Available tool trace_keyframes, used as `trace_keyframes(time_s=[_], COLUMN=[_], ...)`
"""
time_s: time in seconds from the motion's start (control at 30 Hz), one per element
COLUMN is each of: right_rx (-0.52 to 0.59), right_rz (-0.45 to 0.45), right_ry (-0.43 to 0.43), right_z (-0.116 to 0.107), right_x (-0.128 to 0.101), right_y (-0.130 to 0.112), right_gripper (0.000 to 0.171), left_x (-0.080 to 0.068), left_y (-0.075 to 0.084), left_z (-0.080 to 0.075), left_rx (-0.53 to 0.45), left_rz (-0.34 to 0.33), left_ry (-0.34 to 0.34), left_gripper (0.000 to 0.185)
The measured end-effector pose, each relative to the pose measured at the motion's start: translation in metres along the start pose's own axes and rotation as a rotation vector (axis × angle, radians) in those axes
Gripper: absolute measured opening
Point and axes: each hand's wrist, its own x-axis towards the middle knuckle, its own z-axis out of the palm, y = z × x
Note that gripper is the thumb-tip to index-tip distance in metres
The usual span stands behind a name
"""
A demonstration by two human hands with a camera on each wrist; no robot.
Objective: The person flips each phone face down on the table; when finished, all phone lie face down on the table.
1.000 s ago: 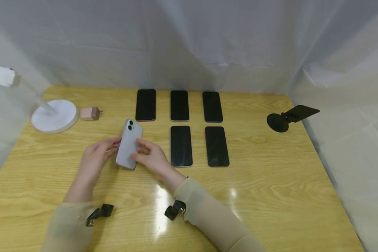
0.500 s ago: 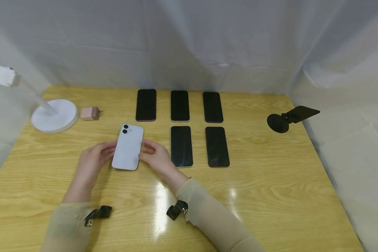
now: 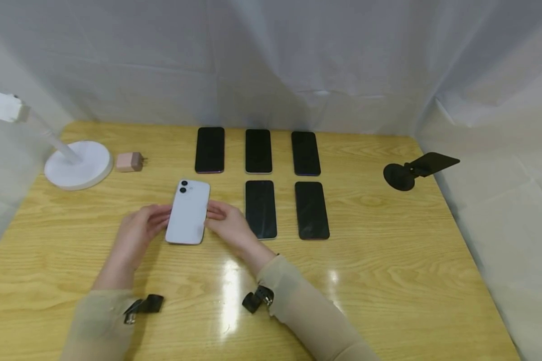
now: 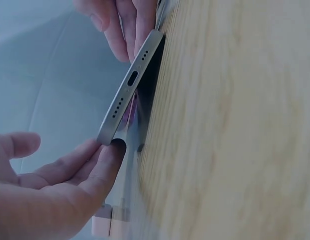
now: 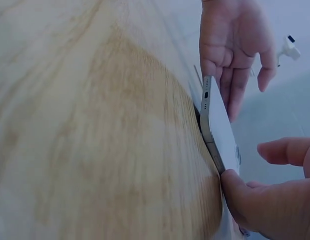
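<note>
Wooden counter (image 3: 388,281) below; left hand (image 3: 141,223) and right hand (image 3: 231,224), fingers straight, thumbs raised, bear 1 white phone (image 3: 187,212) between them by opposite edges, likely for balance. Beyond and beside the right hand lie 5 black phones (image 3: 260,209); past the left, 1 charger (image 3: 129,162), 1 lamp (image 3: 79,168); far rightward, 1 stand (image 3: 399,177).

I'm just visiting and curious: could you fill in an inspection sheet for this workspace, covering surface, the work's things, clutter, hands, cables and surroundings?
Surface: wood-grain table, glare near the front.
Work's things: white phone, camera side up, tilted; five black-screened phones screen up, three behind, two nearer.
Clutter: pink charger plug and white lamp at left; black stand at right.
Hands: left hand and right hand touch the white phone's opposite long sides with their fingers, thumbs off it.
Cables: nothing seen.
Surroundings: pale hanging sheets behind and beside the table.
</note>
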Motion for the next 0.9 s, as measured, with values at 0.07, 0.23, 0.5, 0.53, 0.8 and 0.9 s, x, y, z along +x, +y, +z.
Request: trace_keyframes(time_s=[0.07,0.23,0.5,0.53,0.8,0.9], right_rx=[-0.015,-0.068,-0.057,-0.051,-0.045,-0.044], right_rz=[0.001,0.008,-0.001,-0.001,-0.001,-0.005], right_ry=[0.010,0.039,0.038,0.037,0.034,0.028], right_z=[-0.002,-0.008,-0.015,-0.015,-0.017,-0.019], right_x=[-0.001,-0.003,-0.007,-0.007,-0.007,-0.007], right_y=[0.000,-0.002,-0.005,-0.005,-0.004,-0.004], right_gripper=[0.050,0.049,0.050,0.050,0.050,0.050], left_x=[0.000,0.001,0.004,0.004,0.005,0.004], left_y=[0.000,0.001,-0.001,-0.001,0.000,0.001], left_z=[0.003,0.011,0.018,0.019,0.020,0.020], left_rx=[0.035,0.073,0.068,0.065,0.089,0.079], left_rz=[-0.003,-0.036,-0.079,-0.078,-0.091,-0.096], left_ry=[-0.010,-0.024,-0.024,-0.024,-0.039,-0.043], left_gripper=[0.052,0.051,0.048,0.047,0.054,0.054])
